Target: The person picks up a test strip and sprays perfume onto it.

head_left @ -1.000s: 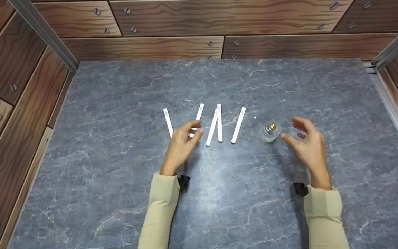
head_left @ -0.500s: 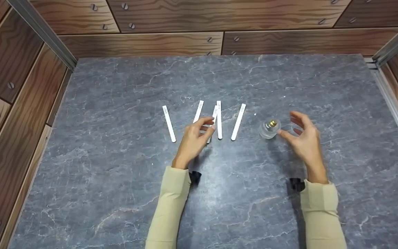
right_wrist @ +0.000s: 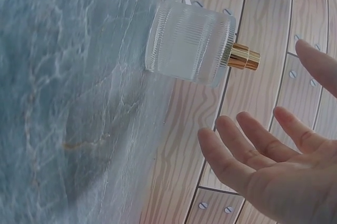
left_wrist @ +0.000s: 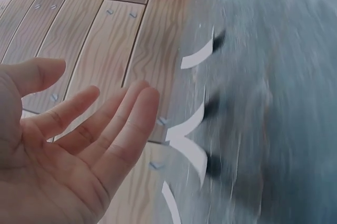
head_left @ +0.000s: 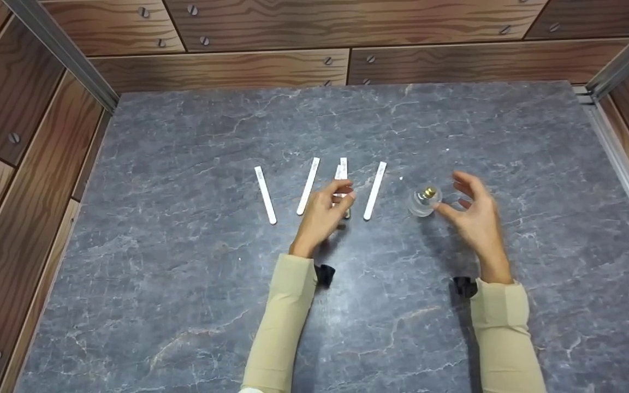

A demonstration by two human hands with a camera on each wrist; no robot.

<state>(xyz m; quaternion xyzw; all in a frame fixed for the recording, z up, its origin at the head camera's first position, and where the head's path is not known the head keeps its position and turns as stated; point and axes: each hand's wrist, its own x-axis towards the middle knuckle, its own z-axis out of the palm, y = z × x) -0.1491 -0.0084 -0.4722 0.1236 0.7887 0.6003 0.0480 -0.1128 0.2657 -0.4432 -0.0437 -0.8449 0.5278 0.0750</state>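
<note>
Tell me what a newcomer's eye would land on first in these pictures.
Five white strips lie side by side in a loose row at the middle of the grey marbled table, bright against it. The left hand hovers with relaxed fingers over the middle strips. To their right stands a small ribbed glass bottle with a gold neck, and the open right hand is close beside it, not touching.

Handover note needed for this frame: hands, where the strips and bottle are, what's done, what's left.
Left hand: open, holding nothing, over the near ends of the two middle paper strips.
Right hand: open, beside the glass perfume bottle, not gripping it.
Five white strips lie in a row on the grey table; the bottle stands upright right of them, gold nozzle bare.
Done: nothing picked up.
Left: likely take a strip and the bottle.
</note>
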